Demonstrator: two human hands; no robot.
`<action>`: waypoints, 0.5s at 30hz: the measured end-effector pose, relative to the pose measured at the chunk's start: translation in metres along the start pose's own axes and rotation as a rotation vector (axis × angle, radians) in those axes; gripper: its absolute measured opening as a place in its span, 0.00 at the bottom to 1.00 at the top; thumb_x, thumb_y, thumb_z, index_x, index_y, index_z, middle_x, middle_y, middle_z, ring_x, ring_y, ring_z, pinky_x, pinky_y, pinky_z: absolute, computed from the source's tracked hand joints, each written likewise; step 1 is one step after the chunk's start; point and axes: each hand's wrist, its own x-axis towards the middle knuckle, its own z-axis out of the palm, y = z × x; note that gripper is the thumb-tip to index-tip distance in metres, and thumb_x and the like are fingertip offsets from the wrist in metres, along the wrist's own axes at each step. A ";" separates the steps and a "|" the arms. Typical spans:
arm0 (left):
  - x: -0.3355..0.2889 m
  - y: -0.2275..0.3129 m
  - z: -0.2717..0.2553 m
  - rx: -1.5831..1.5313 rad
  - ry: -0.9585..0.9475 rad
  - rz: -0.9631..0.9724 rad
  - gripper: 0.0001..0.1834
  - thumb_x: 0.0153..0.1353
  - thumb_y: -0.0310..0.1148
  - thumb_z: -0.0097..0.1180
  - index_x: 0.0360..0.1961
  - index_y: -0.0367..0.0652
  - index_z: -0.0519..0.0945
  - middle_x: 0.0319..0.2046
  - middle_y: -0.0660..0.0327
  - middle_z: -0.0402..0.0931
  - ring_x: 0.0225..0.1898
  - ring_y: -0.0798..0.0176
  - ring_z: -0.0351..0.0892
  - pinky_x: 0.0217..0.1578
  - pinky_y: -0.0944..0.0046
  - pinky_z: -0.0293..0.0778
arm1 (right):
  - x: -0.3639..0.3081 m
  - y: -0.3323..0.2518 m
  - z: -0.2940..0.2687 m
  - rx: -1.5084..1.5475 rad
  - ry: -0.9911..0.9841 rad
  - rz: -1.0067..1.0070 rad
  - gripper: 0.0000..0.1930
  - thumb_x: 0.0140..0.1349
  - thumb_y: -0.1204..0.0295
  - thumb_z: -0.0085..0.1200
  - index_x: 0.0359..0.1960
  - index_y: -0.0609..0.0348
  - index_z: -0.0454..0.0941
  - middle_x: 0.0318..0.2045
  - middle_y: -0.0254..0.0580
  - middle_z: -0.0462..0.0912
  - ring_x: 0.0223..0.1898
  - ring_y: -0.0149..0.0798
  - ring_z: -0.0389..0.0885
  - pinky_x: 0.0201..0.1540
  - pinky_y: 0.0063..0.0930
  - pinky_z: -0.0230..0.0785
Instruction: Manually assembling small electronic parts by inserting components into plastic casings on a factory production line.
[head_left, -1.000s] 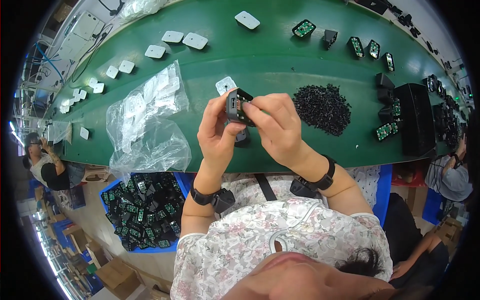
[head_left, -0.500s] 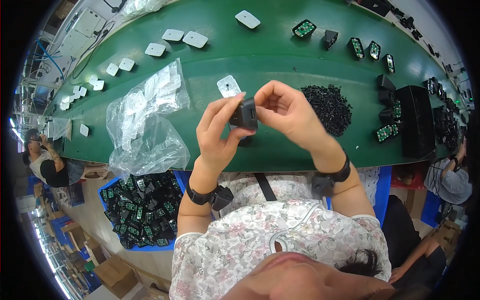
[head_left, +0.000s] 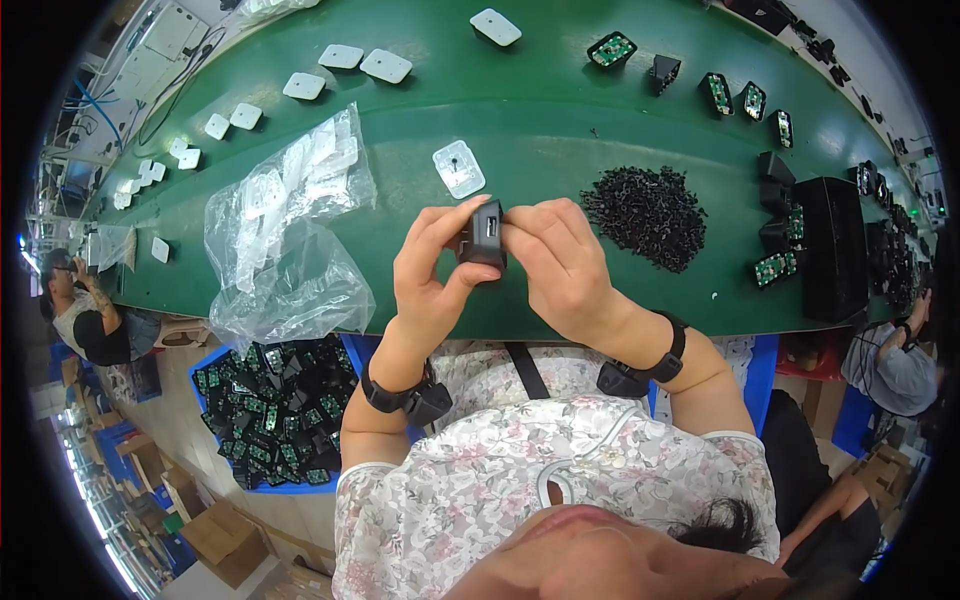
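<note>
One black housing (head_left: 487,236), a slot visible in its side, is held over the green worktop (head_left: 540,110) by the left hand (head_left: 430,258), gripped between thumb and fingers. The right hand (head_left: 562,258) has its fingers bent at the housing's right edge; whether they pinch anything cannot be told. Beyond lies a pale plate (head_left: 459,169); rightward, a heap of small black parts (head_left: 648,220).
</note>
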 end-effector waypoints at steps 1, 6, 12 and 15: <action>-0.001 -0.001 0.001 -0.003 0.002 -0.002 0.30 0.48 0.36 0.68 0.53 0.36 0.75 0.39 0.59 0.75 0.39 0.64 0.75 0.37 0.68 0.73 | 0.001 0.000 -0.001 -0.022 -0.036 -0.024 0.12 0.46 0.84 0.57 0.35 0.64 0.76 0.33 0.48 0.76 0.32 0.47 0.73 0.33 0.34 0.67; -0.008 -0.011 -0.005 -0.591 -0.056 -0.404 0.33 0.60 0.50 0.57 0.57 0.33 0.69 0.44 0.61 0.75 0.36 0.72 0.76 0.32 0.73 0.73 | 0.018 0.016 -0.013 0.382 -0.145 0.323 0.20 0.49 0.74 0.62 0.45 0.61 0.75 0.42 0.43 0.75 0.41 0.39 0.73 0.42 0.30 0.66; 0.012 0.002 -0.003 -0.912 -0.154 -0.697 0.30 0.67 0.55 0.41 0.53 0.37 0.67 0.34 0.57 0.77 0.26 0.67 0.78 0.23 0.73 0.72 | 0.021 0.045 -0.010 1.299 -0.608 0.735 0.33 0.56 0.59 0.62 0.60 0.59 0.65 0.57 0.46 0.70 0.56 0.39 0.71 0.57 0.35 0.64; 0.030 -0.015 -0.016 -0.584 -0.239 -0.641 0.27 0.68 0.54 0.40 0.49 0.38 0.69 0.32 0.58 0.77 0.23 0.67 0.77 0.22 0.72 0.72 | 0.018 0.059 -0.004 1.295 -0.290 0.785 0.29 0.56 0.70 0.62 0.59 0.58 0.65 0.52 0.48 0.75 0.52 0.42 0.75 0.52 0.35 0.71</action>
